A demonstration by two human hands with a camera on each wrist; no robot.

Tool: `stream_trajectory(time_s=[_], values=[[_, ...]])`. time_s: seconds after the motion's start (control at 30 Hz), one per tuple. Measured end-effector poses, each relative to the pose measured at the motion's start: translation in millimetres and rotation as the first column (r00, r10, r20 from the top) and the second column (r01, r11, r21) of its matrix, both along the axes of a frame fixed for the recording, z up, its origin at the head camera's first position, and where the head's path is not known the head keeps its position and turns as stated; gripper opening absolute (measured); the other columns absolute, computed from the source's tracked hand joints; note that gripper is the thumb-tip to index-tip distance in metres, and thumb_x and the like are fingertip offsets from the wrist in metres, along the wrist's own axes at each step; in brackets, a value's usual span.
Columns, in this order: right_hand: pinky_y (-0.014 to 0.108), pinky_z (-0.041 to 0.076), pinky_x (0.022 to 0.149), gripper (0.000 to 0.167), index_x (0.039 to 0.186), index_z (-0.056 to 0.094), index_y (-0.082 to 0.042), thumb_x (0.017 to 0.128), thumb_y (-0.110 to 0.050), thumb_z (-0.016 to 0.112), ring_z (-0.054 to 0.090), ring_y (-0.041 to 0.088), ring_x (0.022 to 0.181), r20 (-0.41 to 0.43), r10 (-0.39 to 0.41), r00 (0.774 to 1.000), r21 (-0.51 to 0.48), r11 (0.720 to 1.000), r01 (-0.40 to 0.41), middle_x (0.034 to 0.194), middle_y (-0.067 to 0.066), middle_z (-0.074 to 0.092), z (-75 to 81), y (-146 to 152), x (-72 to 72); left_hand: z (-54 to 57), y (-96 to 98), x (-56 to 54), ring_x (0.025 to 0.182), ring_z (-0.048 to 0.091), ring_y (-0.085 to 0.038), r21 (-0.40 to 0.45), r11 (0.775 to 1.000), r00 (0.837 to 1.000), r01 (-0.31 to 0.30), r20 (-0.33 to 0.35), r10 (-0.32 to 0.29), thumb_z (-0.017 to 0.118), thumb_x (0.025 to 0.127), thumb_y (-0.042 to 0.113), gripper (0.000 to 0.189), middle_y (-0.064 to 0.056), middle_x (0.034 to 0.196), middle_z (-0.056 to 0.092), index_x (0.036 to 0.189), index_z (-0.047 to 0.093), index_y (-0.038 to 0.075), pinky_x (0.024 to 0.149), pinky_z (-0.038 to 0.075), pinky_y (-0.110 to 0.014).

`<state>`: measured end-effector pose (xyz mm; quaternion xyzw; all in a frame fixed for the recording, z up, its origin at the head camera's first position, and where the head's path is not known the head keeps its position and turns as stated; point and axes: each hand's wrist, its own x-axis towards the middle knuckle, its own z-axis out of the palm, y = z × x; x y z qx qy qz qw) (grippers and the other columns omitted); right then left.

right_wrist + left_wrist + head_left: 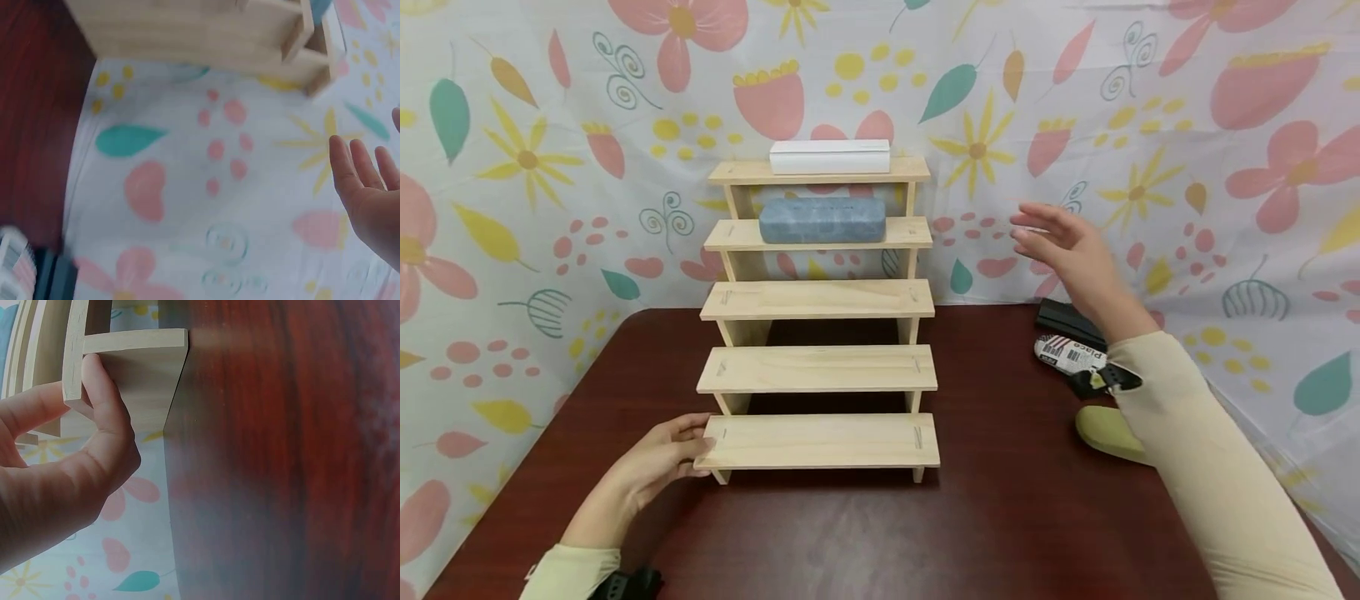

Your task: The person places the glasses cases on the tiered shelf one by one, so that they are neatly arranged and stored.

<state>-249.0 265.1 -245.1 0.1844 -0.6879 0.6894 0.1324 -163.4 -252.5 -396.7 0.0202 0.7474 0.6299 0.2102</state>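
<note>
A stepped wooden rack (820,369) with several tiers stands on the table. My left hand (658,462) is at the left end of its lowest board. In the left wrist view, the thumb and a finger of that hand (69,456) pinch the board's edge. On the top tier lies a white box (830,157). A blue-grey case (822,221) rests one tier lower. My right hand (1067,250) is raised in the air to the right of the rack, its fingers extended and holding nothing; they also show in the right wrist view (369,181).
Along the right side of the dark red table (850,542) lie a black case (1067,321), a white printed case (1067,354) and an olive-green case (1112,432), partly behind my right sleeve. A flower-patterned cloth (880,83) hangs behind and beside the table.
</note>
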Motion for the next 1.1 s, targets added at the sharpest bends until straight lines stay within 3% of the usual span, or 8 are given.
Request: stream_trajectory(time_s=[0.2, 0.57, 1.1], values=[[0.025, 0.052, 0.085, 0.040, 0.132, 0.053, -0.001, 0.093, 0.004, 0.058, 0.066, 0.016, 0.099, 0.003, 0.036, 0.999, -0.088, 0.995, -0.036, 0.117, 0.009, 0.064, -20.8, 39.7, 13.7, -0.9, -3.7, 2.1, 0.091, 0.059, -0.019, -0.015, 1.000, 1.000, -0.005, -0.001, 0.005, 0.050, 0.096, 0.003, 0.064, -0.027, 0.125, 0.044, 0.144, 0.012, -0.017, 0.075, 0.053, -0.034], [0.026, 0.049, 0.089, 0.045, 0.137, 0.045, 0.003, 0.094, 0.012, 0.049, 0.062, 0.016, 0.108, 0.012, 0.057, 0.998, -0.215, 0.975, -0.053, 0.123, 0.011, 0.063, -59.2, 104.6, 53.9, -0.4, -1.8, 2.0, 0.091, 0.060, -0.018, -0.001, 1.000, 1.000, -0.001, -0.003, 0.001, 0.050, 0.096, 0.002, 0.063, -0.027, 0.125, 0.046, 0.144, 0.013, -0.017, 0.075, 0.053, -0.033], [0.026, 0.047, 0.093, 0.053, 0.147, 0.031, -0.002, 0.097, 0.015, 0.032, 0.058, 0.016, 0.117, 0.093, 0.160, 0.983, -0.257, 0.957, -0.131, 0.132, 0.008, 0.057, -112.8, 182.2, 103.3, 1.2, 0.3, 2.2, 0.090, 0.059, -0.019, -0.010, 1.000, 1.000, -0.006, -0.004, 0.006, 0.051, 0.096, 0.003, 0.063, -0.024, 0.122, 0.047, 0.144, 0.014, -0.017, 0.074, 0.053, -0.033]])
